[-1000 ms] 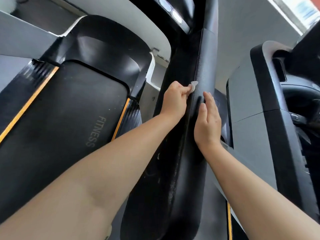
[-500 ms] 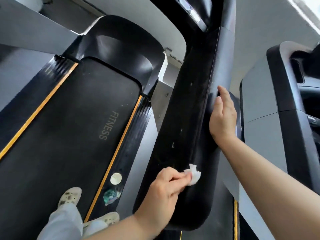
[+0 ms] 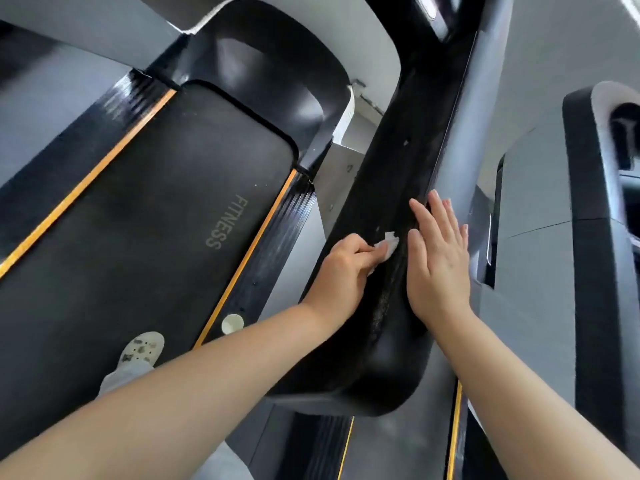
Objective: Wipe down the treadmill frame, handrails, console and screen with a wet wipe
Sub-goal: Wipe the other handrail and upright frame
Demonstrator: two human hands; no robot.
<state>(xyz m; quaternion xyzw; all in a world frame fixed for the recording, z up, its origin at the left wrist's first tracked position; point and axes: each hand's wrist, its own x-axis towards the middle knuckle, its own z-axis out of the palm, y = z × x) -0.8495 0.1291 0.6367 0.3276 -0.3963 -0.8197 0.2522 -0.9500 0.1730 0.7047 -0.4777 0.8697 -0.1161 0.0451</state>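
A long black handrail (image 3: 388,174) of the treadmill runs from the top centre down to its rounded end at the lower middle. My left hand (image 3: 346,271) pinches a small crumpled white wet wipe (image 3: 389,247) and presses it against the rail's inner face, about midway along. My right hand (image 3: 438,261) lies flat with straight fingers on the rail's top edge, just right of the wipe. The console is only partly visible at the top (image 3: 429,8).
The black running belt (image 3: 145,237) marked FITNESS with orange side stripes lies to the left, and my shoe (image 3: 143,346) stands on it. A neighbouring grey and black machine (image 3: 588,237) stands close on the right. A narrow gap separates it from the handrail.
My left hand has moved the wipe back up the rail from its lower end. My right hand stays flat on the rail's top edge.
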